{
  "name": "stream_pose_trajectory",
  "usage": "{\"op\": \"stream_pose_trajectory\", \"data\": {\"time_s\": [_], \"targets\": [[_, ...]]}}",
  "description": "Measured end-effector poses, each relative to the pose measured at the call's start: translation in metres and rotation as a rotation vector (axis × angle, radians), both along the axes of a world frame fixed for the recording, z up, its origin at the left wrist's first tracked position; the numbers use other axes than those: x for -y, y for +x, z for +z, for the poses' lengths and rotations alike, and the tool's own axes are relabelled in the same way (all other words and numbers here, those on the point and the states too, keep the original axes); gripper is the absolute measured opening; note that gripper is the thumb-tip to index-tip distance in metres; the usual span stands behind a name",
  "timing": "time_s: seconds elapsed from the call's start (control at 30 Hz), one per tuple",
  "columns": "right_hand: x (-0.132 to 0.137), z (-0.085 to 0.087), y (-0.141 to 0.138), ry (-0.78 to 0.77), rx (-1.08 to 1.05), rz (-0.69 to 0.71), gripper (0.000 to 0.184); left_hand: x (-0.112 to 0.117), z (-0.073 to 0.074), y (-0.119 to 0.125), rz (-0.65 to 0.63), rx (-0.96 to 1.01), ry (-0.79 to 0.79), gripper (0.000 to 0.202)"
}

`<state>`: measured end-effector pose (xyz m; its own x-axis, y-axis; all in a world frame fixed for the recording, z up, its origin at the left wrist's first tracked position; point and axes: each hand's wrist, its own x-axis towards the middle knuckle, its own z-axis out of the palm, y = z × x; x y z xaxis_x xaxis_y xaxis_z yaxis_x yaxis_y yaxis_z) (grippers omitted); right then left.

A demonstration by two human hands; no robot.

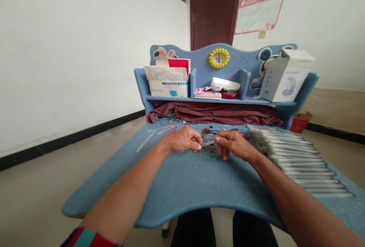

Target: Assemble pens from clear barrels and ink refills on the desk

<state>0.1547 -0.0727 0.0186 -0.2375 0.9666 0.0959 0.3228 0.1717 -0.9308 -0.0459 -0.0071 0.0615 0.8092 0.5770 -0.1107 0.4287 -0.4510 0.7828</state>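
Above the middle of the blue desk [188, 186], my left hand [184, 139] is closed in a pinch between thumb and fingers. My right hand [233, 145] pinches too, a short way to the right. Between the fingertips runs a thin, pale translucent strip [208, 143], its exact kind unclear. Behind it lies a blurred heap of small dark and clear pieces [210, 130]. Long clear plastic strips [146, 140] rest beyond my left hand. Right of my right hand, several slim clear-and-dark sticks with grey fluffy ends [302, 163] lie in a row.
A red checked cloth [216, 113] is bunched under the shelf [171, 98]. On the shelf are a mask box [173, 88], a stack of papers [207, 95], a red round tin [229, 94] and a white box [286, 76]. A yellow-rimmed clock [219, 58] sits above.
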Motion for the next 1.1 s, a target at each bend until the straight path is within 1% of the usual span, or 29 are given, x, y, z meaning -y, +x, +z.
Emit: {"op": "stream_pose_trajectory", "data": {"time_s": [0.1,0.17,0.33,0.4,0.47,0.57,0.7,0.87,1.0,1.1], "targets": [[0.0,0.0,-0.001,-0.053,0.038,-0.065,0.045,0.002,0.0,0.002,0.02,0.006,0.023,0.014],[0.0,0.001,0.001,-0.07,0.037,-0.078,0.047,0.002,0.001,0.003,0.035,0.015,0.027,0.014],[0.0,0.002,0.006,0.047,-0.02,-0.003,0.034,0.003,0.001,0.003,0.015,0.02,0.022,0.014],[0.0,0.001,0.005,0.044,-0.017,-0.018,0.035,0.004,0.001,0.004,0.017,0.017,0.036,0.015],[-0.001,-0.001,0.003,-0.003,-0.01,-0.062,0.039,0.005,0.001,0.005,0.034,0.016,0.073,0.016],[-0.002,-0.002,0.0,-0.088,-0.008,-0.124,0.041,0.006,-0.002,0.009,0.039,0.003,0.172,0.014],[-0.002,-0.002,-0.002,-0.099,0.021,-0.139,0.04,0.004,-0.006,0.012,0.028,-0.026,0.266,0.011],[-0.002,-0.002,-0.003,-0.104,0.0,-0.177,0.04,0.001,-0.007,0.011,-0.018,-0.069,0.269,0.014],[-0.001,-0.002,-0.004,-0.095,-0.016,-0.163,0.041,0.0,-0.006,0.009,-0.03,-0.095,0.255,0.017],[-0.002,-0.003,-0.004,-0.077,-0.068,-0.144,0.039,0.0,-0.006,0.008,-0.017,-0.073,0.251,0.017]]}}
